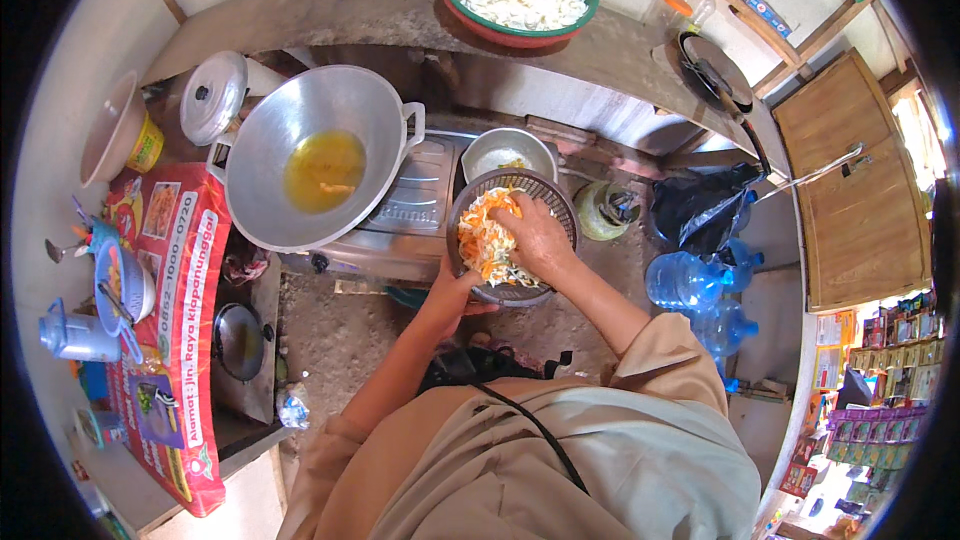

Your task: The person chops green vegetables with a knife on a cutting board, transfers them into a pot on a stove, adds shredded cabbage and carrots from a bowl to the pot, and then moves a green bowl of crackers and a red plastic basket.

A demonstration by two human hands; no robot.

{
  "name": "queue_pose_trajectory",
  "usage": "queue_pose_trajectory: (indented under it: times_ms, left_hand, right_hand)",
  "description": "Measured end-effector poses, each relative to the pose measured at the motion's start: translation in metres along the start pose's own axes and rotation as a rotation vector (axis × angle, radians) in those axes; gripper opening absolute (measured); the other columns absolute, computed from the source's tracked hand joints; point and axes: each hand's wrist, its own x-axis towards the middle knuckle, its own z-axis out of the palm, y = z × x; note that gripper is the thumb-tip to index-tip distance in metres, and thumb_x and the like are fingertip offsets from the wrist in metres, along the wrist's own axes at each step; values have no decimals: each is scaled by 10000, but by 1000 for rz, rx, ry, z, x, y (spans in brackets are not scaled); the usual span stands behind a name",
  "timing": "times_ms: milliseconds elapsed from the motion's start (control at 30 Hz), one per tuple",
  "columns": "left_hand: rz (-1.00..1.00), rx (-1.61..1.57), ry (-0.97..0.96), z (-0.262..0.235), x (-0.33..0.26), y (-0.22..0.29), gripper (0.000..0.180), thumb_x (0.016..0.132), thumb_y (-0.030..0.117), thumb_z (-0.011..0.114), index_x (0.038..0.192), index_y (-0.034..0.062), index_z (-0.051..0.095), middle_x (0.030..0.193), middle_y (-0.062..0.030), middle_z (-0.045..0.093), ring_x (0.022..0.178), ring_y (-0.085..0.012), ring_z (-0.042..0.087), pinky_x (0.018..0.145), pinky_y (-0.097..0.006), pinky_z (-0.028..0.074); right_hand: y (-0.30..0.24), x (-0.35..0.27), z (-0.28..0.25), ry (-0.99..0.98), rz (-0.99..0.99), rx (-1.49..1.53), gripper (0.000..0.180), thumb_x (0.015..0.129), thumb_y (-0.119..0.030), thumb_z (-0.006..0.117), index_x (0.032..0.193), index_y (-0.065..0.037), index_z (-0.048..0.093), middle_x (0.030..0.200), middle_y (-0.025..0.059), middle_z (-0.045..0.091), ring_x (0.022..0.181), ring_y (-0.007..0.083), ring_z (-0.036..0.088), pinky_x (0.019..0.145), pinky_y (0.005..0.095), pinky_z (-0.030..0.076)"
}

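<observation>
Basket (565,221) on pot's (487,152) near side | left hand (455,290) clasps near-left rim | right hand (540,238) in shredded vegetables (478,242), fingertips hidden, cannot tell whether pinching | shreds likely light, soft, slippery; basket probably stiff, hold by rim

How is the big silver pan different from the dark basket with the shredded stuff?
Size: the silver pan is much wider than the dark basket.
Contents: the pan holds yellow liquid; the basket holds orange and whitish shreds.
Place: the pan rests over the stove, while the left hand holds the basket, with the right hand in its shreds.
Both are round and open on top.
</observation>
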Motion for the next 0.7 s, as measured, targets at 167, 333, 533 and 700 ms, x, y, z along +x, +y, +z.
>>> queue_pose_trajectory:
  times_ms: [167, 333, 533, 700]
  left_hand:
    - [3, -6, -13, 6, -2, 6, 631, 735, 125, 532, 1286, 129, 225, 1137, -110, 477, 865, -232, 583, 634, -369, 546]
    - [14, 43, -31, 7, -5, 0, 612, 741, 139, 527, 1274, 108, 230, 1115, -121, 483, 832, -233, 591, 589, -349, 557]
    - [-38, -48, -19, -4, 2, -9, 653, 751, 123, 531, 1291, 125, 164, 1191, -139, 403, 879, -264, 580, 600, -359, 560]
    - [-14, 3, -41, -4, -4, -9, 654, 754, 126, 530, 1299, 138, 169, 1197, -119, 407, 879, -263, 582, 604, -362, 560]
  right_hand:
    - [8, 5, -11, 21, 166, 59, 604, 579, -76, 676, 1143, -156, 476, 1145, 178, 434, 1048, 359, 443, 866, 388, 410]
    - [34, 27, -21, -246, 73, 355, 473, 702, -246, 660, 1124, -84, 524, 1035, 175, 542, 992, 293, 514, 839, 370, 413]
    - [9, 19, 15, -396, -200, 284, 312, 719, -226, 633, 974, -49, 593, 952, 156, 586, 922, 297, 553, 814, 368, 432]
    - [31, 20, -13, -405, -284, 455, 436, 665, -252, 687, 1042, -67, 574, 997, 128, 579, 987, 302, 526, 877, 363, 404]
